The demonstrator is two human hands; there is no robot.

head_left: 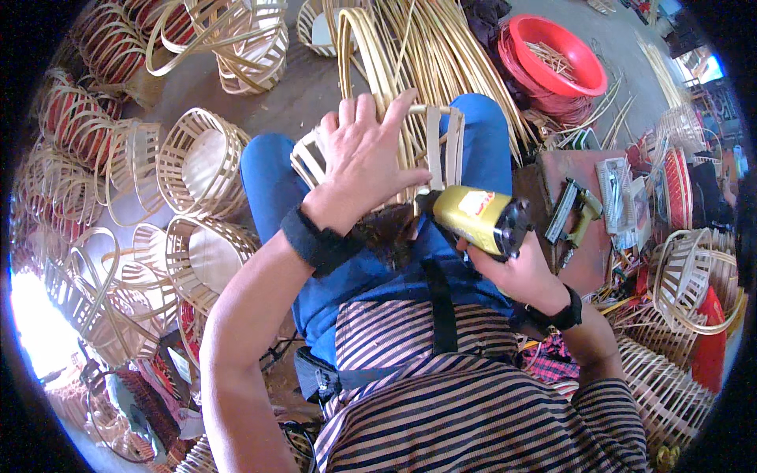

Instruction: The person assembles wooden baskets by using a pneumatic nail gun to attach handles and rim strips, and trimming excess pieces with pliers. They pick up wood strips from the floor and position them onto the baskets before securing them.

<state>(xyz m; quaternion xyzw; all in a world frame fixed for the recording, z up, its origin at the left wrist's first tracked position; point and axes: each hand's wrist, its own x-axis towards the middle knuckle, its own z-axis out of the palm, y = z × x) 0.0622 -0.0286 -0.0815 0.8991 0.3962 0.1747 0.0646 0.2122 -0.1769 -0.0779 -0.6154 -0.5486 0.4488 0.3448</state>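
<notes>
A slatted wooden basket (448, 150) sits between my knees, with a tall bent handle (359, 47) rising from it toward the far side. My left hand (361, 154) lies over the basket where the handle meets it. Its thumb points right and the other fingers reach over the handle strips; what the fingertips press is partly hidden. In my right hand (524, 272) is a yellow-green and black staple gun (473, 214), its body tilted. The gun's nose is close to the basket's near side, just below my left thumb; contact cannot be made out.
Baskets (205, 162) crowd the left side, some with red bands (118, 43). Long split strips (449, 59) lie ahead beside a red basin (561, 57) of short pieces. At right, a reddish board (587, 260) carries a second staple gun (582, 214) and a tray (617, 193); more baskets (680, 276) stand beyond.
</notes>
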